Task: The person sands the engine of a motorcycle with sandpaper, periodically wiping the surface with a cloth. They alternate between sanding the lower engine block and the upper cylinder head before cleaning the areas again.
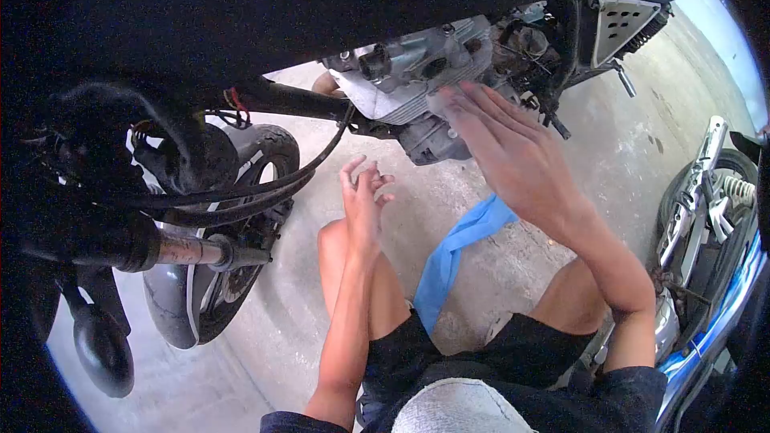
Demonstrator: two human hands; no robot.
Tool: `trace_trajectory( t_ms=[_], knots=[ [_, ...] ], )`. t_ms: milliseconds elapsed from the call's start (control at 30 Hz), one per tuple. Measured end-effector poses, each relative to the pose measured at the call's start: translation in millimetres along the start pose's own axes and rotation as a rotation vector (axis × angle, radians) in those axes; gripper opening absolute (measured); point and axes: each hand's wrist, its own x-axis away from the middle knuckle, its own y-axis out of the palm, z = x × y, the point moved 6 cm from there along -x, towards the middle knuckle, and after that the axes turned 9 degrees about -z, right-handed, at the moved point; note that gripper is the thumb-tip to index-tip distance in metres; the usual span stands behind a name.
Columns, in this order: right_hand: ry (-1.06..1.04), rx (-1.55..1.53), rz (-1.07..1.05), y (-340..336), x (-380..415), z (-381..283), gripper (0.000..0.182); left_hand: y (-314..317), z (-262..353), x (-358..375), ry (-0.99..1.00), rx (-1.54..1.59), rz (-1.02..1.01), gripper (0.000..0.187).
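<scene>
My right hand is at the lower side of the motorcycle engine, its fingertips by the finned metal casing. Those fingers are close together and slightly blurred; what they hold, if anything, is hidden. Below and left of the engine, my left hand is raised over the floor with its fingers apart and bent, holding nothing. A blue cloth hangs down between my knees, partly hidden behind my right hand and wrist.
The front wheel with its fender and black cables is at the left, near a fork tube. A mirror hangs lower left. Another motorcycle stands at the right. Part of a person's skin shows behind the frame.
</scene>
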Motion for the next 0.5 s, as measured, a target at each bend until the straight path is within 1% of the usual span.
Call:
trace_trajectory(
  t_ms=[67,100,167,200,267,300,367,400,467,500],
  knots=[
    [-0.005,-0.122,0.050,-5.3,6.6,-0.8,0.039,-4.7,-4.4,-7.5,0.030,-0.005,0.009,0.039],
    [-0.005,-0.119,0.052,-5.5,3.4,-5.3,0.039,-2.3,-3.7,-8.7,0.033,-0.005,0.007,0.039],
    [-0.007,-0.037,0.033,-1.4,-11.8,-19.4,0.043,4.7,-6.1,-12.1,-0.007,-0.014,-0.002,0.038],
    [-0.006,-0.035,0.035,1.9,-15.8,-22.7,0.043,5.8,-6.3,-13.1,-0.005,-0.015,-0.004,0.038],
    [-0.044,0.101,0.023,14.5,-21.6,-29.9,0.047,6.6,-7.5,-16.3,-0.009,-0.029,0.003,0.037],
    [-0.041,0.105,0.023,22.7,-21.2,-32.8,0.047,5.6,-7.8,-17.4,-0.010,-0.028,-0.002,0.037],
    [-0.061,0.183,0.074,33.1,-17.1,-40.6,0.048,1.3,-7.3,-19.7,-0.007,-0.037,0.001,0.037],
    [-0.057,0.191,0.071,34.2,-20.0,-40.4,0.048,-0.2,-10.0,-23.6,-0.008,-0.034,-0.008,0.037],
    [-0.166,0.115,0.035,37.6,-23.0,-46.9,0.046,-3.9,-12.8,-28.0,0.067,-0.002,-0.027,0.038],
    [-0.161,0.116,0.038,33.3,-24.1,-41.8,0.046,-0.9,-9.5,-26.4,0.067,-0.006,-0.031,0.038]
  ],
)
